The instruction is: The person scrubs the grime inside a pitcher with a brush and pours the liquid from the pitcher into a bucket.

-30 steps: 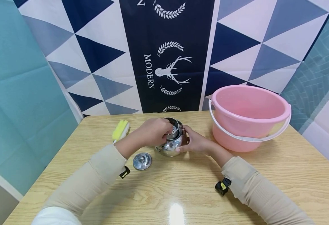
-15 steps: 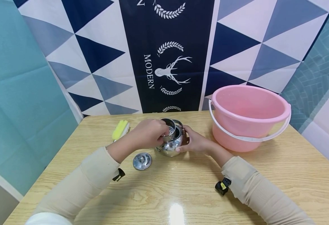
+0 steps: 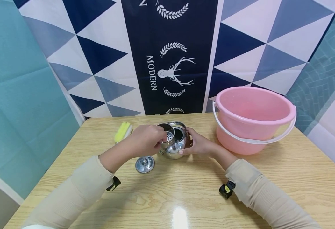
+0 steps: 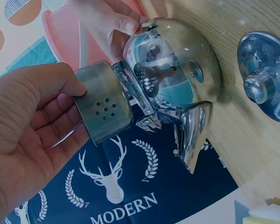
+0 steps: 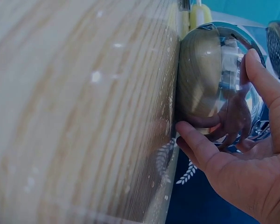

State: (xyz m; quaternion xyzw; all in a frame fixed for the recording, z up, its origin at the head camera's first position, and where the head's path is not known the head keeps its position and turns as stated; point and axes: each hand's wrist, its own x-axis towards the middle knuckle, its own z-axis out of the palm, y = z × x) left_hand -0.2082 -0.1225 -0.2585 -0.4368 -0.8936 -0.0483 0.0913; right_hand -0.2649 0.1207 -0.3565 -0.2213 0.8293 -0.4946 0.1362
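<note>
My left hand (image 3: 146, 140) pinches the rim of a metal tea strainer (image 3: 169, 137), thumb outside and fingers within. In the left wrist view the strainer (image 4: 100, 93) shows small holes in its base and sits apart from the pot's mouth. Below and to its right stands a shiny steel teapot (image 3: 174, 151), its top uncovered. My right hand (image 3: 197, 143) holds the pot's right side; the right wrist view has its thumb and fingers spread round the curved body (image 5: 200, 70). The teapot's round lid (image 3: 145, 164), knob up, lies on the table at front left.
A yellow and white scrub brush (image 3: 123, 132) lies at the back left, partly behind my left forearm. The pink bucket (image 3: 242, 143), its white handle (image 3: 252, 141) hanging in front, stands at the right. A patterned cloth backdrop (image 3: 170, 38) rises behind the wooden table (image 3: 207, 203).
My left hand has drawn the strainer up out of the teapot's mouth and moved it to the left, uncovering the opening. The right hand and the pot have stayed put.
</note>
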